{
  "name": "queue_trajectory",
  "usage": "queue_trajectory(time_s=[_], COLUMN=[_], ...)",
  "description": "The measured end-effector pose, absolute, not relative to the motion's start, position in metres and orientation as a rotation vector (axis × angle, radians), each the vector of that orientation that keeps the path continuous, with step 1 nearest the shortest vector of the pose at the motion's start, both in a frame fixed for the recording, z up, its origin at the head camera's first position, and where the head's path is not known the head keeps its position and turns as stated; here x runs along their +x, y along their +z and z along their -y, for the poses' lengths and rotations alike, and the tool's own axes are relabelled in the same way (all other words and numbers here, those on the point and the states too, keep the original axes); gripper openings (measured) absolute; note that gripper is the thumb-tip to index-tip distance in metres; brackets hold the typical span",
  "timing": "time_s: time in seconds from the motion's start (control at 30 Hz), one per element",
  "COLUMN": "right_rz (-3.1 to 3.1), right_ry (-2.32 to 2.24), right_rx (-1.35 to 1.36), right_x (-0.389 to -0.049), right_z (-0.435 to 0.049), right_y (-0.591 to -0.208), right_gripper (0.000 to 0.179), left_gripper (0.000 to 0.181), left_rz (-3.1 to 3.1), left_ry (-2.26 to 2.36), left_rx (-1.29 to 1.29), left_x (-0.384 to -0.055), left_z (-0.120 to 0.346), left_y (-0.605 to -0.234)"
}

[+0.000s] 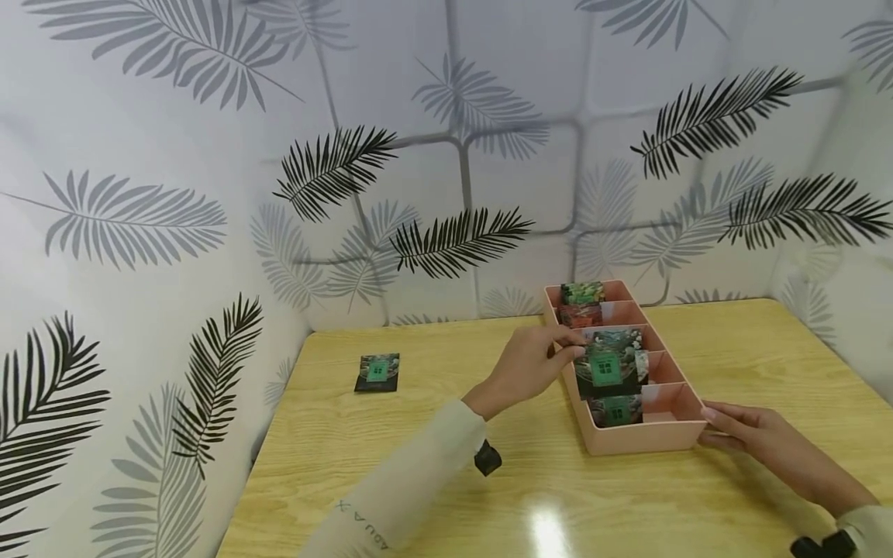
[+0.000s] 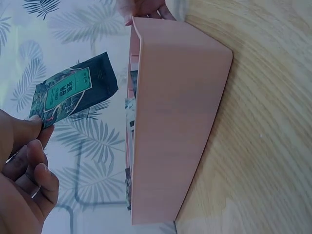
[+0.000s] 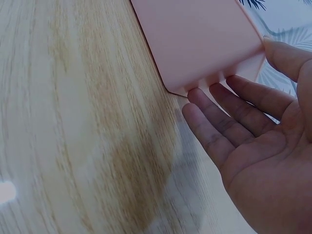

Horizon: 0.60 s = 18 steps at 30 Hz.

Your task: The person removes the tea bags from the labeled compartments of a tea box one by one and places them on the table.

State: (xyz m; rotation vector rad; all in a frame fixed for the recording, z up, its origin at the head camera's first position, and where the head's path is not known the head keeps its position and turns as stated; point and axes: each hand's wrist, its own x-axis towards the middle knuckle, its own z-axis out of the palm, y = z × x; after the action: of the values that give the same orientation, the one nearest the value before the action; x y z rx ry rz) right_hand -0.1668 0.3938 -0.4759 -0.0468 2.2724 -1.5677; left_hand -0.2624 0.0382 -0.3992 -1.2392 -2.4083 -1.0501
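Between thumb and fingers, my left hand [image 1: 526,360] pinches a dark sachet with a green label [image 1: 605,368]. The sachet is above the middle compartments of a pink divided box [image 1: 645,440]; the left wrist view shows it apart from the box. A similar green-labelled sachet [image 1: 615,412] stands in the nearest compartment, and a red one [image 1: 580,315] and a leafy green one [image 1: 583,292] stand in the far compartments. My right hand [image 1: 774,446] holds the box's near right corner, thumb at the rim and fingertips [image 3: 195,95] against the lower wall.
Another dark sachet with a green label [image 1: 377,372] lies flat on the wooden table [image 1: 446,480], to the left of the box. Behind the table hangs a pale backdrop [image 1: 488,178] with a leaf pattern.
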Motion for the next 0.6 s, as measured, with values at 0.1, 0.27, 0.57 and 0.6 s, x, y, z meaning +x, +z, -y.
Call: queue_trajectory(time_s=[0.1,0.27,0.57,0.6], right_rz=[-2.298,-2.33,-2.314,-2.316], right_ry=[-1.55,-1.536,-1.535,-1.527], right_rx=[-0.034,-0.048,-0.02,-0.022], right_x=[-0.168,-0.167,-0.168,-0.168], right_z=[-0.392,-0.392,-0.392,-0.392], right_y=[-0.474,-0.475,-0.476,-0.476], right_gripper=[0.07,0.069,0.071,0.072], left_gripper=[0.02,0.02,0.016,0.015], left_rz=[2.41,2.43,2.447,2.448], left_ry=[-1.081,-1.095,-1.078,-1.082], left_rx=[-1.216,-1.17,-1.105,-1.099], left_x=[-0.266,-0.271,-0.279,-0.28], left_z=[-0.03,-0.018,0.005,0.008], left_y=[-0.398,-0.401,-0.407,-0.408])
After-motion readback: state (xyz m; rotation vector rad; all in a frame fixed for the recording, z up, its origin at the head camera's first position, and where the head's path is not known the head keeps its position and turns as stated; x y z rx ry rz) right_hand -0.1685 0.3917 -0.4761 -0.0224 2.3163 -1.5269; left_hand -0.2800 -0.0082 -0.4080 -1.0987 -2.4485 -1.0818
